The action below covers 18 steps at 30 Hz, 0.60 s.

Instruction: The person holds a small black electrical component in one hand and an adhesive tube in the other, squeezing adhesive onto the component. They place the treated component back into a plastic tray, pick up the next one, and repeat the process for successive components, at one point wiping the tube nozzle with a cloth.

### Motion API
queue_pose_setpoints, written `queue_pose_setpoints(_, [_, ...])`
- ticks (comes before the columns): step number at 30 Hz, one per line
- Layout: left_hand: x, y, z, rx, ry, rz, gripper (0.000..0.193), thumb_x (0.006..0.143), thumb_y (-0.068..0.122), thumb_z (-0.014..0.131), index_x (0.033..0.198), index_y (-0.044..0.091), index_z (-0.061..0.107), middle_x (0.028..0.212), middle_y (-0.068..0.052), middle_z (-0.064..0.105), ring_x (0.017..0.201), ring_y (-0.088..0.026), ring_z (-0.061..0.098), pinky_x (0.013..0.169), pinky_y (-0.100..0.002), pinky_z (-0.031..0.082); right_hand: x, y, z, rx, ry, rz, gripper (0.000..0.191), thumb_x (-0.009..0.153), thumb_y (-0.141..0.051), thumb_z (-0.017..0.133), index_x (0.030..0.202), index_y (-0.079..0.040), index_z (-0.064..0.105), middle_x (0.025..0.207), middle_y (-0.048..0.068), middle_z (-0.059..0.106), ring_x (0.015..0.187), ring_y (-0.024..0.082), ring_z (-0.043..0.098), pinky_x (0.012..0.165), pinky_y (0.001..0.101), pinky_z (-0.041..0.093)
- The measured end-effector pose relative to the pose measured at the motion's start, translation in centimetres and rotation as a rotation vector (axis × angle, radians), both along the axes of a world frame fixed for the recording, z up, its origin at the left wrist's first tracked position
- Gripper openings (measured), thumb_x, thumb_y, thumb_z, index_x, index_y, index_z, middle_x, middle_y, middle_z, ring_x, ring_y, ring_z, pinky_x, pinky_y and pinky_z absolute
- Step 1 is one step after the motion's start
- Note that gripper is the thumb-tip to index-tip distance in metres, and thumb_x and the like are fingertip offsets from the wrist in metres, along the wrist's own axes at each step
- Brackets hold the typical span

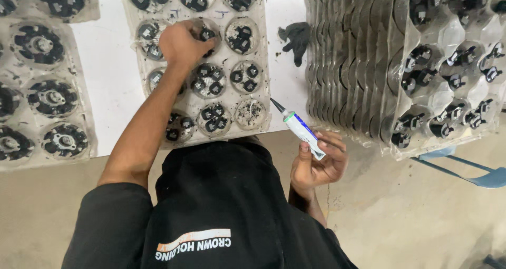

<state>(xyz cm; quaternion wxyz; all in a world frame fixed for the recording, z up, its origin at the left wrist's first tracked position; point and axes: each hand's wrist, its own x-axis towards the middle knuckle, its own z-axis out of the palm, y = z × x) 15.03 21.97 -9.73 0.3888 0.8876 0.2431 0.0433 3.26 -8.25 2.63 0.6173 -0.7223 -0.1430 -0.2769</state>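
Black clips sit in the round wells of a clear plastic tray on the white table straight ahead of you, mostly two or three clips per well. Your left hand reaches over the tray's middle row, fingers curled down onto the clips in one well; whether a clip is actually pinched you cannot tell, since the knuckles hide the fingertips. Your right hand is held off the table's near edge, closed around a small white-and-blue tube with a dark pointed nozzle. The nozzle aims up and left toward the tray's lower right corner, near it but not touching. One well at that corner holds only dark smears. A stack of similar trays stands on edge to your right, more loaded trays leaning against it. Trays with black round rotor-like parts lie to your left. A black crumpled glove lies between the tray and the stack.
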Motion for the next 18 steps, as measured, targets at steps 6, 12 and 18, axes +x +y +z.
queue_pose_setpoints(6, [3.8,-1.0,0.1,0.301,0.201,-0.1,0.042,0.066,0.046,0.094,0.076,0.009,0.078,0.076,-0.015,0.073,0.069,-0.036,0.069,0.063,-0.046,0.055,1.3,-1.8,-0.1,-0.049,0.064,-0.011,0.027,0.092,0.002,0.078,0.109,-0.005,0.059,0.108,0.009,0.059,0.099,0.022,0.06,0.087,0.0345,0.056])
queue_pose_setpoints(12, [4.4,-0.7,2.1,0.28,0.074,-0.077,0.039,0.075,0.047,0.092,0.091,0.014,0.08,0.082,-0.012,0.074,0.073,-0.035,0.07,0.065,-0.047,0.055,2.6,-3.3,-0.1,-0.031,0.11,0.05,0.026,0.093,0.002,0.078,0.109,-0.005,0.058,0.108,0.01,0.06,0.102,0.023,0.062,0.087,0.036,0.059])
queue_pose_setpoints(18, [9.1,0.5,2.6,0.564,-0.065,-0.032,0.044,0.075,0.05,0.092,0.087,0.011,0.077,0.08,-0.012,0.074,0.071,-0.033,0.072,0.065,-0.048,0.056,3.0,-4.4,-0.5,-0.036,0.19,0.112,0.029,0.093,0.002,0.077,0.112,-0.005,0.057,0.111,0.012,0.061,0.107,0.024,0.063,0.092,0.0385,0.061])
